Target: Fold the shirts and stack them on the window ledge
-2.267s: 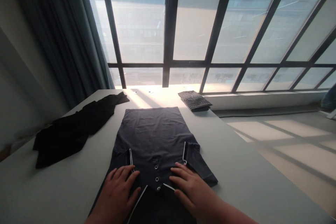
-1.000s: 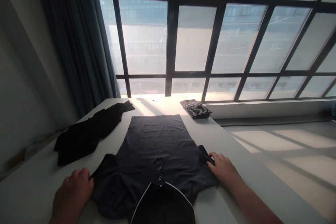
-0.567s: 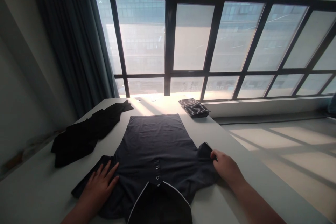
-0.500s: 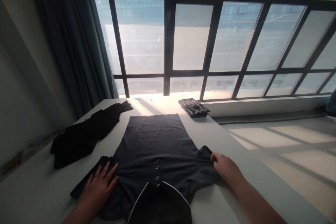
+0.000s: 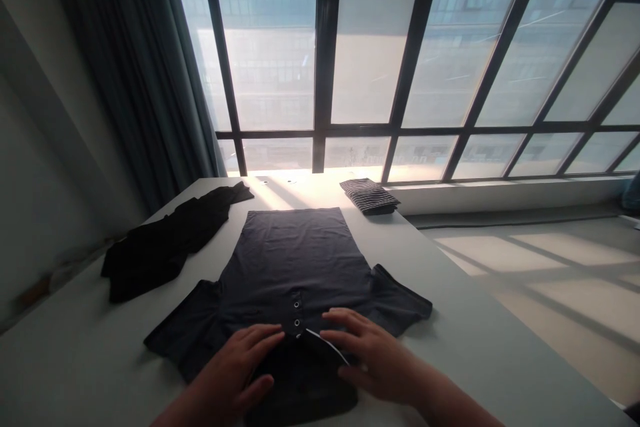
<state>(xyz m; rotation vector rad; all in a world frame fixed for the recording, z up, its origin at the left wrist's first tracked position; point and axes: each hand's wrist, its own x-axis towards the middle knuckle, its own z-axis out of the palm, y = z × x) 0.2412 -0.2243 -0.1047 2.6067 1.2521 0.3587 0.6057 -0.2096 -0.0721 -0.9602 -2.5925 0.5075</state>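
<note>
A dark navy short-sleeved polo shirt (image 5: 295, 253) lies spread front side up, its hem toward the window and its collar (image 5: 305, 387) nearest me. White piping edges the collar, and light ring-shaped buttons run down the placket. My left hand (image 5: 245, 360) is over the left side of the collar, fingers stretched and thumb apart. On the collar's right side, my right hand (image 5: 365, 353) hovers or rests with its fingers spread; whether it touches the cloth I cannot tell. Both sleeves lie splayed out to the sides.
The shirt lies on a white table (image 5: 465, 347). A crumpled black garment (image 5: 170, 247) is at the left, and a folded striped garment (image 5: 370, 196) at the far right edge. Beyond stand a large framed window (image 5: 370, 60) and a dark curtain (image 5: 125, 67).
My right hand has let go of the right sleeve and moved in to the collar. My left hand has left the left sleeve for the collar's other side. The right sleeve now lies flatter.
</note>
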